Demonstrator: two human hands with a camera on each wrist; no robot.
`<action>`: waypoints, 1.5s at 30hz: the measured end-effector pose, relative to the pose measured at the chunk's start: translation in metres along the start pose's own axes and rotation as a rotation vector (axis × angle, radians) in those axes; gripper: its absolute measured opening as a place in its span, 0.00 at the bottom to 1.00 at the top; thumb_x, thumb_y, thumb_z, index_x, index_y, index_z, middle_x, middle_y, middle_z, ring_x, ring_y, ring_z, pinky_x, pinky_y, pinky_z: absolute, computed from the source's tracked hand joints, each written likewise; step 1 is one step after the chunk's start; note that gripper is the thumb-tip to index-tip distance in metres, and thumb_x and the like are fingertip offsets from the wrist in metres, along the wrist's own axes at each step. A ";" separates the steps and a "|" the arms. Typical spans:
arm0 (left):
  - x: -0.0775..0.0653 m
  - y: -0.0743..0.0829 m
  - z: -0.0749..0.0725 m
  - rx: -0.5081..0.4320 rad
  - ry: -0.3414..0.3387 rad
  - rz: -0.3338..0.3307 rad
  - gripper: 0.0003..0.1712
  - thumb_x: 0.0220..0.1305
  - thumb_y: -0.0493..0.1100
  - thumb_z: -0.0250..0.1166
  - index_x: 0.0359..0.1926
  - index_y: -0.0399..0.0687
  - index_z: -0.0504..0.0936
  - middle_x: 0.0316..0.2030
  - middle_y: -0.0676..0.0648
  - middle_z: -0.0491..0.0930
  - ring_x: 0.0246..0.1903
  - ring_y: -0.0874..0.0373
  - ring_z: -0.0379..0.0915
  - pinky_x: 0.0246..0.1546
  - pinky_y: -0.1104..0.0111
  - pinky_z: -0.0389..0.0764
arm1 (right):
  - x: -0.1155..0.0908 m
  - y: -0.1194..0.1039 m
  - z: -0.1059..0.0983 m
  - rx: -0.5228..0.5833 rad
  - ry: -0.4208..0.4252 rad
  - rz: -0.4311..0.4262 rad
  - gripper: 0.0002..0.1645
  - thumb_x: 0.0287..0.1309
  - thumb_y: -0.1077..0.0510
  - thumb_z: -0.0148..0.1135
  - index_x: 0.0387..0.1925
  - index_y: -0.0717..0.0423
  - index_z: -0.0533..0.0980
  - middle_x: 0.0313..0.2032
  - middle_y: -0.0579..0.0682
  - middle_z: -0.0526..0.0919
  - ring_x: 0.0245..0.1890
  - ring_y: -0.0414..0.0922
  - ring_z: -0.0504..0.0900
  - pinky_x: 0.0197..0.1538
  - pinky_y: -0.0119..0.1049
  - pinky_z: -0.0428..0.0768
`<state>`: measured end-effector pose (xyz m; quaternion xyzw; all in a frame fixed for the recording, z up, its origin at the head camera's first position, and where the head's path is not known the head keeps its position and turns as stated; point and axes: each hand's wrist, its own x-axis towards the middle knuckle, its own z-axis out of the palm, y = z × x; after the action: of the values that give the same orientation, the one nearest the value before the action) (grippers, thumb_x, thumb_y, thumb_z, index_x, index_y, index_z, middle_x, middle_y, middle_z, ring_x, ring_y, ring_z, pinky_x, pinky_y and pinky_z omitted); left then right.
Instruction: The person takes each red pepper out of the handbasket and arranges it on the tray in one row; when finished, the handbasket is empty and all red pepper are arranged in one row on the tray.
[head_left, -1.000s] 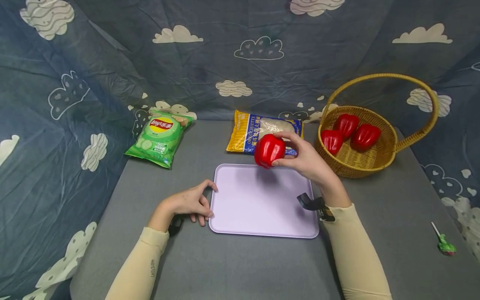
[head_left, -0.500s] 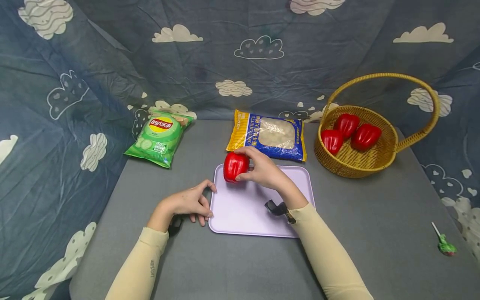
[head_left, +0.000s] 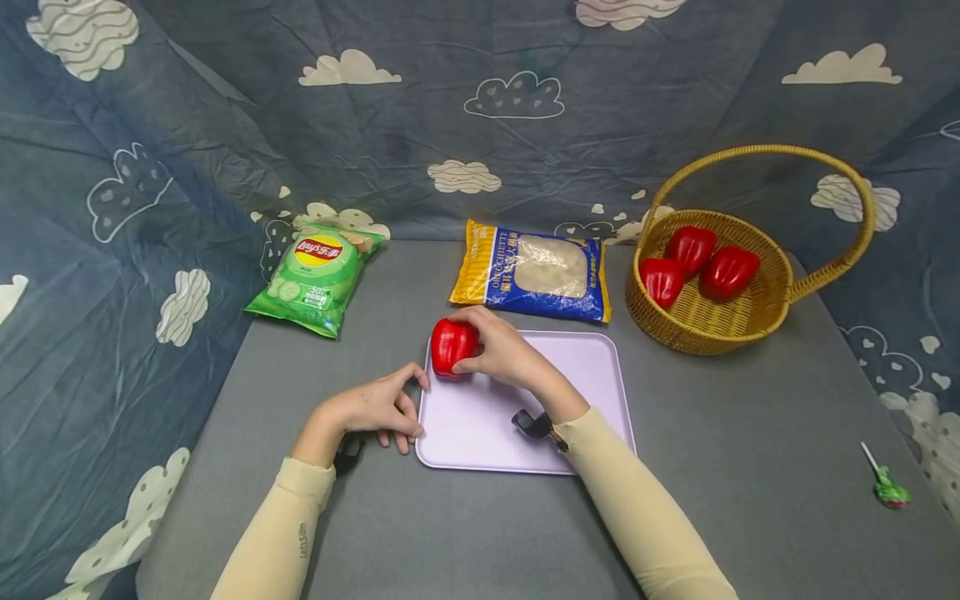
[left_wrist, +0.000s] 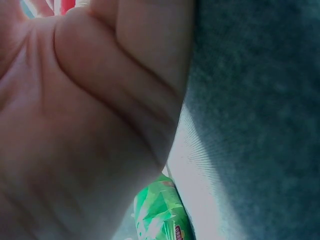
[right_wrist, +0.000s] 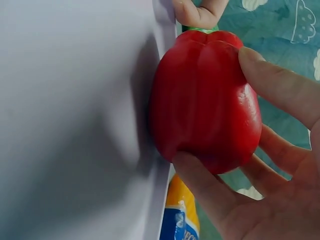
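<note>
Farthest left lies one green chip bag [head_left: 315, 279], then the left hand [head_left: 375, 406], its relaxed fingers touching one lilac tray [head_left: 465, 433]. At the tray's far left corner one red pepper [head_left: 452, 346] (contact below unclear) is grasped by the right hand [head_left: 506, 348]; rightward come one pasta bag [head_left: 532, 275], one basket [head_left: 690, 342] holding three more peppers [head_left: 727, 272], then one lollipop [head_left: 891, 490].

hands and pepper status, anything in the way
Right hand gripping red pepper over tray, far left corner. Left hand at left edge. Nothing visibly blocking.
</note>
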<state>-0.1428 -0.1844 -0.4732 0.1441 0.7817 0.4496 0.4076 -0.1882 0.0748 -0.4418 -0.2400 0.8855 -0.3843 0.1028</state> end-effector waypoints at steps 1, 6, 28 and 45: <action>0.000 0.000 0.000 0.002 -0.001 0.001 0.36 0.65 0.39 0.75 0.63 0.49 0.60 0.27 0.47 0.87 0.25 0.54 0.89 0.22 0.68 0.81 | 0.000 0.000 0.001 0.003 0.000 -0.004 0.44 0.55 0.57 0.82 0.72 0.53 0.72 0.71 0.56 0.75 0.70 0.56 0.76 0.72 0.57 0.75; 0.000 0.000 0.000 0.008 -0.004 -0.003 0.35 0.65 0.39 0.75 0.63 0.49 0.62 0.27 0.47 0.88 0.25 0.54 0.89 0.23 0.69 0.82 | 0.002 0.000 0.006 -0.002 0.001 -0.017 0.45 0.55 0.56 0.82 0.72 0.53 0.72 0.72 0.56 0.75 0.71 0.57 0.76 0.73 0.57 0.75; 0.000 0.003 0.000 0.035 -0.009 0.000 0.32 0.64 0.38 0.75 0.61 0.48 0.64 0.28 0.49 0.88 0.26 0.55 0.89 0.22 0.69 0.80 | 0.004 0.003 0.017 0.054 0.008 -0.006 0.45 0.55 0.55 0.81 0.73 0.51 0.71 0.74 0.56 0.72 0.72 0.58 0.74 0.71 0.58 0.77; 0.000 0.002 0.001 0.034 -0.003 -0.012 0.33 0.64 0.39 0.75 0.62 0.49 0.64 0.28 0.48 0.87 0.26 0.55 0.89 0.23 0.69 0.80 | -0.012 0.003 -0.034 0.209 0.101 -0.019 0.48 0.58 0.55 0.79 0.77 0.48 0.67 0.77 0.53 0.69 0.77 0.62 0.68 0.69 0.62 0.77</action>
<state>-0.1420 -0.1829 -0.4722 0.1470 0.7894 0.4336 0.4089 -0.1908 0.1040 -0.4205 -0.2166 0.8424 -0.4871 0.0790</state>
